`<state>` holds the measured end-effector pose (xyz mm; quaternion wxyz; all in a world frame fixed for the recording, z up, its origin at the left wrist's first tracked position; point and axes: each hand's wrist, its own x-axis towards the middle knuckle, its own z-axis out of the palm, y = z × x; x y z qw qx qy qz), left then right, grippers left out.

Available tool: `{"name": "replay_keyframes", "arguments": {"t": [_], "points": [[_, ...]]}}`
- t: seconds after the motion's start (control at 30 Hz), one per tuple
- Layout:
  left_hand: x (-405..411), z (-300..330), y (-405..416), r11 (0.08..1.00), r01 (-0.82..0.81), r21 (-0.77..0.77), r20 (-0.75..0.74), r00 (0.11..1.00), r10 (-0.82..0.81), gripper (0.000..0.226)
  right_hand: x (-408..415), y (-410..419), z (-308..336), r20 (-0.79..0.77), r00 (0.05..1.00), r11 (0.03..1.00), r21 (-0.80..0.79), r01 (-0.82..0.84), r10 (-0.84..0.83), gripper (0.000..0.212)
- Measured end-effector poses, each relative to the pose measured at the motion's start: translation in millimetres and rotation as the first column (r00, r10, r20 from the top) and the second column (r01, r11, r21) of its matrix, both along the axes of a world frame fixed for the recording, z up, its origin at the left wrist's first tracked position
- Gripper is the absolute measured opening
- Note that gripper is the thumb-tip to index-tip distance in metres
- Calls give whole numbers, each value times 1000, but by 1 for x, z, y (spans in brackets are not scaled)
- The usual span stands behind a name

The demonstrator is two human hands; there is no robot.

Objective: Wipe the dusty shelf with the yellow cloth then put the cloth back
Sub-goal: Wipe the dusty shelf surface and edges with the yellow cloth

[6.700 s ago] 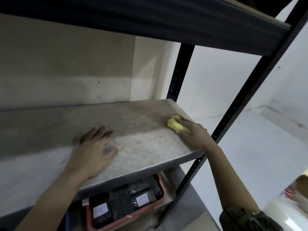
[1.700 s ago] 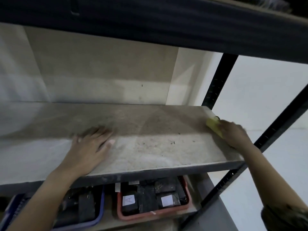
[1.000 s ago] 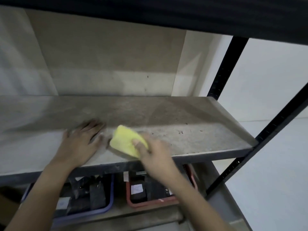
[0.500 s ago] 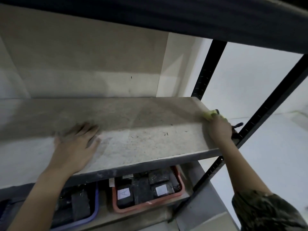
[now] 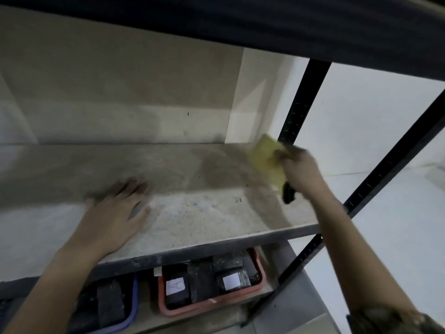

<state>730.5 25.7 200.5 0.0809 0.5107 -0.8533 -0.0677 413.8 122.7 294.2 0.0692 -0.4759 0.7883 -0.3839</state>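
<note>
Yellow and soft, the folded rectangular wiping cloth (image 5: 266, 160) is gripped at its right edge by the right hand (image 5: 299, 168), so it juts leftward and toward the back wall from the fingers, its long axis running roughly front to back over the far right corner of the dusty grey board shelf (image 5: 204, 208); whether it touches the board is blurred. The left hand (image 5: 113, 218) rests flat with fingers spread on the shelf's front left part, well apart from the cloth. The unwiped speckled patch lies between the hands, nearer the right one, so the next stroke probably sweeps leftward and forward.
</note>
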Motion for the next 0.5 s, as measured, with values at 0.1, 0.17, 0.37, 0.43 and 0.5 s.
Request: {"name": "replay_keyframes", "arguments": {"t": [0.1, 0.17, 0.37, 0.43, 0.5], "points": [[0, -2, 2, 1000, -4, 1, -35, 999, 4, 90, -77, -17, -12, -77, 963, 966, -37, 258, -260, 20], [0, -3, 2, 1000, -9, 1, -43, 999, 9, 89, -108, -33, -31, -133, 921, 919, 100, 381, -367, 27], [-2, -8, 0, 999, -50, -4, -62, 997, 50, 83, -106, -88, -69, -318, 872, 880, 178, 440, -372, 28], [-3, -6, 0, 998, -60, -7, -80, 995, 59, 83, -93, -104, -68, -348, 879, 895, 186, 405, -326, 28], [-4, -4, 2, 998, -64, -6, -91, 994, 63, 83, -72, -121, -72, -405, 878, 919, 180, 350, -255, 30]]}}
